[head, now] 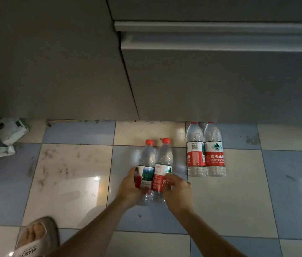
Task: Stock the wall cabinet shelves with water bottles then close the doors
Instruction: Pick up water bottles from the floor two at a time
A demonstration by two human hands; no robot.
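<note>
Left hand [130, 184] is curling round the left bottle [145, 169] at its label, thumb on the near side, fingers wrapping behind. Right hand [179, 190] is gripping the right bottle [162, 169] at the red part of its label, fingers curled over the front. Both grips are clamped, one bottle each. The two bottles are touching side by side, red caps pointing away from the person toward the cabinet. Their bases are showing below the hands, over a blue tile; cannot tell whether they are resting on the floor [68, 182] or lifted off it.

To the right, well apart from the hands, a pack of bottles [205, 151] is sitting on the floor, two in front, a third partly showing behind, caps tucked at the bottom edge of the grey cabinet door [220, 86]. The doors here are sitting flush, with a pale handle rail [220, 27] running across the top right.

Floor is blue and cream tiles, scuffed and reflecting a light spot. Far left, a white box [10, 129] and a tissue pack [1, 151] are lying near the cabinet base. Bottom left, a foot in a slipper [35, 238] is standing on the tiles.
</note>
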